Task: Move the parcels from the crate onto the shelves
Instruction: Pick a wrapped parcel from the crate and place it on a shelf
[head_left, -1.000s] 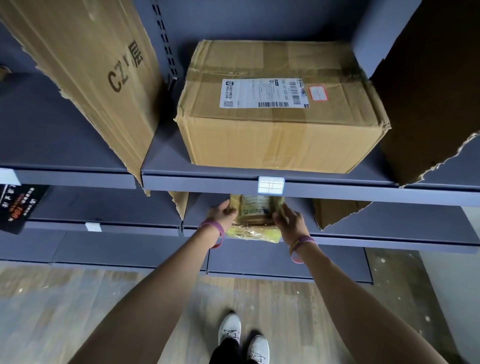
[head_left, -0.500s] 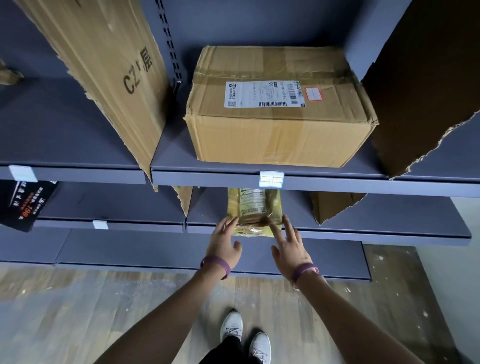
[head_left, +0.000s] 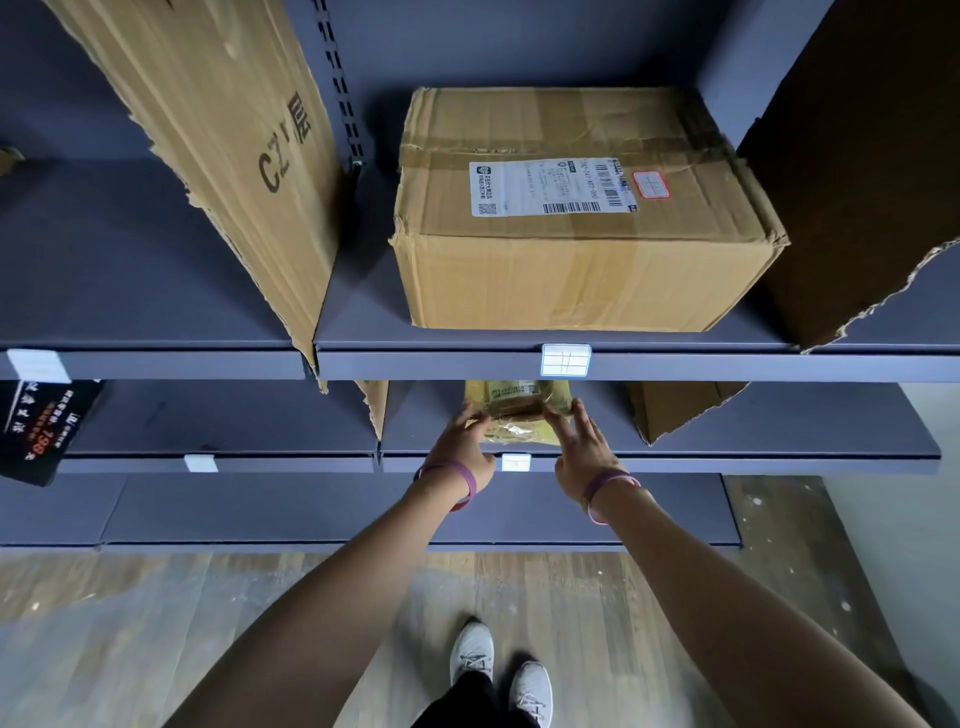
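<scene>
Where the parcel (head_left: 511, 415) lies: near the front of the lower shelf (head_left: 779, 457), between our two hands.
Our left hand (head_left: 462, 441): fingers straight and relaxed against the parcel's left side, gripping nothing.
Our right hand (head_left: 582, 447): fingers spread and straight, touching the parcel's right front corner.
What blocks our view: the upper shelf (head_left: 727, 366), whose front edge and white label holder (head_left: 566, 359) hide the parcel's back.
Above: a big taped box (head_left: 582, 270) sits on the upper shelf.
Sides: a torn cardboard divider (head_left: 223, 130) leans on the left, and a dark cardboard sheet (head_left: 857, 182) stands on the right.
Far left: a black packet (head_left: 36, 431) overhangs the lower shelf.
</scene>
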